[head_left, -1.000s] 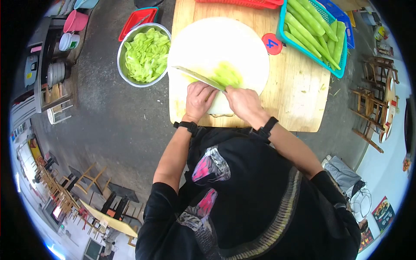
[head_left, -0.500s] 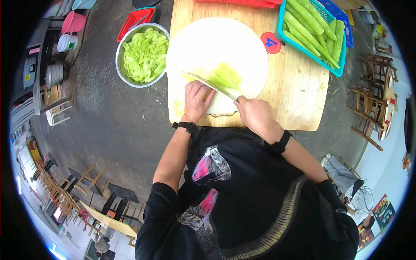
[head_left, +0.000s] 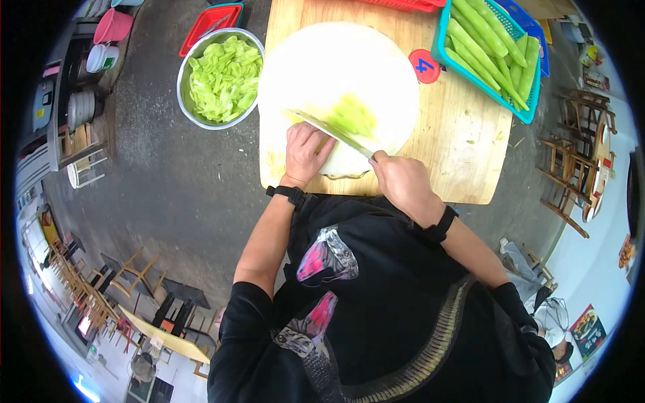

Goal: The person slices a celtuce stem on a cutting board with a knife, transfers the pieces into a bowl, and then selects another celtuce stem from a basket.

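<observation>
My right hand [head_left: 404, 183] is wrapped round the handle of a knife [head_left: 336, 134], whose blade slants up and left over the round white cutting board [head_left: 336, 60]. My left hand [head_left: 306, 151] rests on the board's lower left with its fingers bent and pressed together beside the blade. Whatever those fingers press on is mostly hidden by them and the knife. Sliced green pieces [head_left: 354, 115] lie in a loose pile on the far side of the blade. Left of the board, a metal bowl [head_left: 183, 87] holds many thin green slices [head_left: 225, 80].
A teal basket [head_left: 534, 101] of long peeled green stalks [head_left: 477, 37] stands on the wooden table [head_left: 470, 154] at right. Near the board lies a red disc marked 4 [head_left: 424, 66]. Red trays [head_left: 205, 27] sit beyond the bowl. A person [head_left: 554, 339] is at lower right.
The knife and my right hand have shifted slightly right and down. My left hand has barely moved. The surroundings have shifted a little with the camera.
</observation>
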